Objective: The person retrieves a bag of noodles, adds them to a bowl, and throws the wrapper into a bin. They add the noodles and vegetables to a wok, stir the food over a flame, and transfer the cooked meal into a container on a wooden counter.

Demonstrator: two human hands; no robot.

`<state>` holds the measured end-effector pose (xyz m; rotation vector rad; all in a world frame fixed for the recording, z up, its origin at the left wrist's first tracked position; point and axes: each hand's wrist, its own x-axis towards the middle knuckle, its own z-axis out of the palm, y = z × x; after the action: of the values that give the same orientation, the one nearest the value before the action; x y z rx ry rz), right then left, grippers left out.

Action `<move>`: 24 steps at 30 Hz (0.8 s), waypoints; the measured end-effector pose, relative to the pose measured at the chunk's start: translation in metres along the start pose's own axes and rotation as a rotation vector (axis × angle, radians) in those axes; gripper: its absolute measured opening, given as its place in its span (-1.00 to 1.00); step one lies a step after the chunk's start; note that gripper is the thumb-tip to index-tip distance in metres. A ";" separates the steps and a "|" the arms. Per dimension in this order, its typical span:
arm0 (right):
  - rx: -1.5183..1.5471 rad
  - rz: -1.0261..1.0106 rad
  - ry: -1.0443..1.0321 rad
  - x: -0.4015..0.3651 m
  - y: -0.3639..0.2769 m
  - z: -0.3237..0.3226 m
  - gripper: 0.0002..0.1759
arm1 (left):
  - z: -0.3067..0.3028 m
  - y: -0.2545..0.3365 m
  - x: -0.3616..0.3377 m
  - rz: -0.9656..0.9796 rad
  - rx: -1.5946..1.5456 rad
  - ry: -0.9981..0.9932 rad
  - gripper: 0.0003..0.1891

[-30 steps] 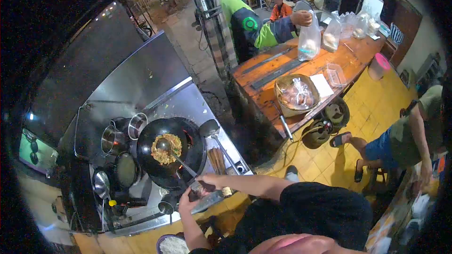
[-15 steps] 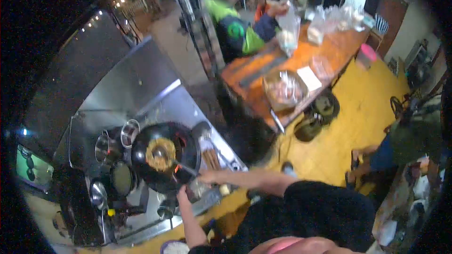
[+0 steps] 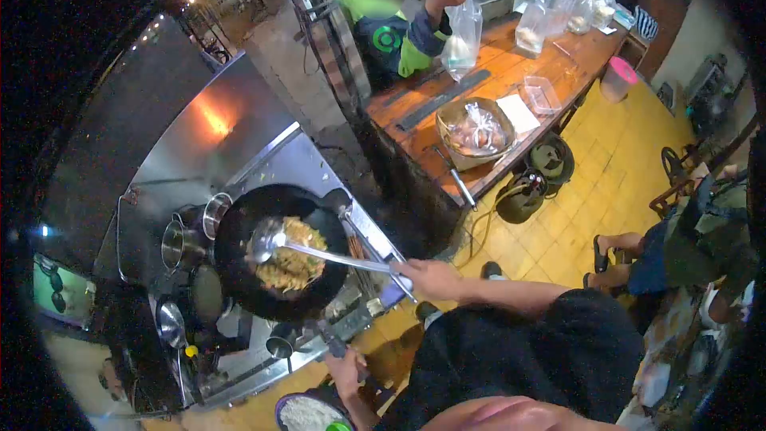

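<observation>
A black wok point(image 3: 239, 271) on the steel stove holds fried food point(image 3: 299, 263) that looks like fried rice or noodles with green bits. My right hand point(image 3: 429, 279) is closed round the long handle of a metal ladle point(image 3: 343, 259); its bowl rests at the left edge of the food. Lower down, my left hand point(image 3: 348, 369) is wrapped round the wok's handle point(image 3: 333, 343). Close to that hand stands a tub of white rice point(image 3: 307, 413), with a bit of green at its rim.
Metal pots point(image 3: 174, 246), a dark pan point(image 3: 207, 294) and another ladle point(image 3: 170, 323) lie left of the wok. Across the wooden table point(image 3: 499, 52), a person in a green and dark jacket point(image 3: 387, 36) holds a plastic bag point(image 3: 461, 44). Another person's legs point(image 3: 622, 259) show at right.
The food has spread and shifted right in the wok. My left hand has moved down, my right hand right and up with the ladle. An orange glow appears on the steel backsplash.
</observation>
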<state>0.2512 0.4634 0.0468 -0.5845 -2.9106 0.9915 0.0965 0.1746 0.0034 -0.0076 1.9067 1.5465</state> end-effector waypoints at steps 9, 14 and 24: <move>-0.253 0.080 0.228 -0.178 0.131 -0.074 -0.36 | 0.155 0.024 -0.098 0.028 0.136 -0.276 -0.92; -0.145 0.163 0.530 -0.287 0.187 -0.126 -0.44 | 0.265 -0.006 -0.152 -0.053 0.085 -0.362 -0.92; -0.356 0.490 0.441 -0.442 0.274 -0.167 -0.36 | 0.412 -0.016 -0.195 -0.041 0.182 -0.721 -0.88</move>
<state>0.7781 0.6062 0.0657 -1.3787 -2.5889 0.2789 0.4551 0.4512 0.0569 0.5170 1.4360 1.1248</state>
